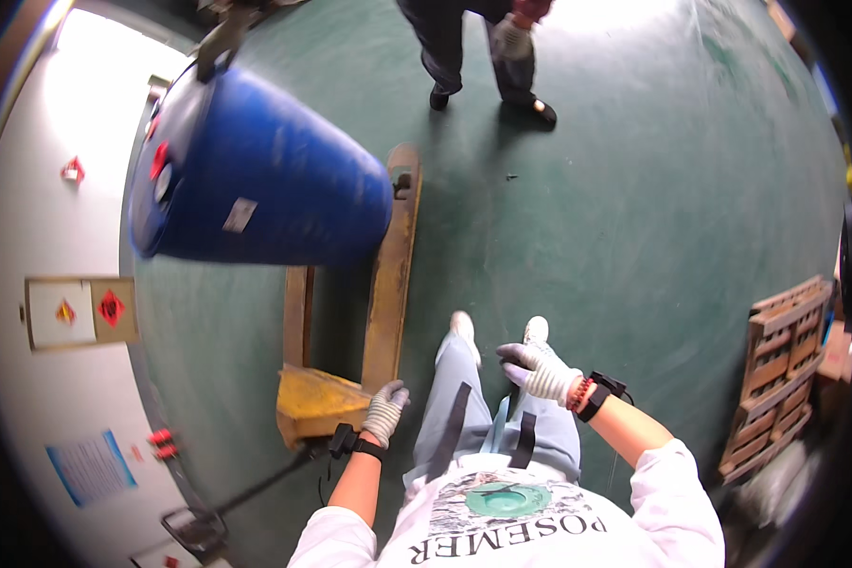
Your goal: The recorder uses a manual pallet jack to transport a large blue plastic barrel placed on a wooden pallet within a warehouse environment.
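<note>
Floor of dark green concrete (615, 237) fills the view, and on it at ten o'clock a large blue plastic drum (256, 175) stands on the far ends of the forks of a worn yellow steel pallet jack (388, 275), so it looks already loaded but not yet moved off. Nearer, at seven o'clock, the gloved left hand (385, 409) rests on the jack's yellow pump housing, its grip loose and holding nothing, while the gloved right hand (538, 367) hangs free at five o'clock over the knees, fingers half curled and empty; another person's legs (473, 57) stand at twelve o'clock.
</note>
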`<state>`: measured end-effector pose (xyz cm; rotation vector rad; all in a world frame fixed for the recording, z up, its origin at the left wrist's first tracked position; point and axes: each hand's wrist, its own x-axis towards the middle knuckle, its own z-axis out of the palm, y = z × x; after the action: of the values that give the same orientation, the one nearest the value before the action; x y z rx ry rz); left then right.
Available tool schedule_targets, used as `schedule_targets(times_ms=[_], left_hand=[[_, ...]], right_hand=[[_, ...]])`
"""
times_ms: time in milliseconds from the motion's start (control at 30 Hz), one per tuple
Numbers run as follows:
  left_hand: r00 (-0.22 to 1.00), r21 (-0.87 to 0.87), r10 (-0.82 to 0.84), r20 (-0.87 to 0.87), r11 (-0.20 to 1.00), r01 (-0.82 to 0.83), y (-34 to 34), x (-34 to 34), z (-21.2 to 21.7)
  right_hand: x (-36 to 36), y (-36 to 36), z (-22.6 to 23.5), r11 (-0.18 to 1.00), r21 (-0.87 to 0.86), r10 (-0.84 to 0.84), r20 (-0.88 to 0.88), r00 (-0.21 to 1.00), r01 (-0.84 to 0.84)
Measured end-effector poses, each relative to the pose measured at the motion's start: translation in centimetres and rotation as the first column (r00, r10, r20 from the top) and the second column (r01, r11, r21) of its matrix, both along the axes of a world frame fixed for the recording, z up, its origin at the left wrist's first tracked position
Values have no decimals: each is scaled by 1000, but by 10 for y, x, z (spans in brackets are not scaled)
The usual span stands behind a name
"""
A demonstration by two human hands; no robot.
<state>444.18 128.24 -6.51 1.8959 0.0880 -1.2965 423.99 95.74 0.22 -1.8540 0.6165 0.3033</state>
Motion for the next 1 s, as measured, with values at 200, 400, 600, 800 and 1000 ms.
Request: schedule_targets(times_ms=[200, 400, 600, 800, 1000], left_hand=[[998, 65, 47, -47, 997, -44, 148, 168, -19], [991, 66, 127, 41, 989, -129, 39, 55, -93], [782, 58, 525, 336, 817, -574, 268, 31, 0], [400, 96, 806, 437, 400, -911, 437, -26, 59], [10, 140, 943, 333, -39, -989, 603, -66, 27]], right_hand=[[242, 114, 23, 974, 223, -45, -18, 999, 48], [303, -24, 7, 981, -24, 185, 445, 876, -195], [516, 112, 14, 978, 16, 158, 600, 784, -209], [739, 192, 36, 731, -484, 551, 3, 834, -481], [752, 161, 49, 872, -25, 478, -179, 860, -490]])
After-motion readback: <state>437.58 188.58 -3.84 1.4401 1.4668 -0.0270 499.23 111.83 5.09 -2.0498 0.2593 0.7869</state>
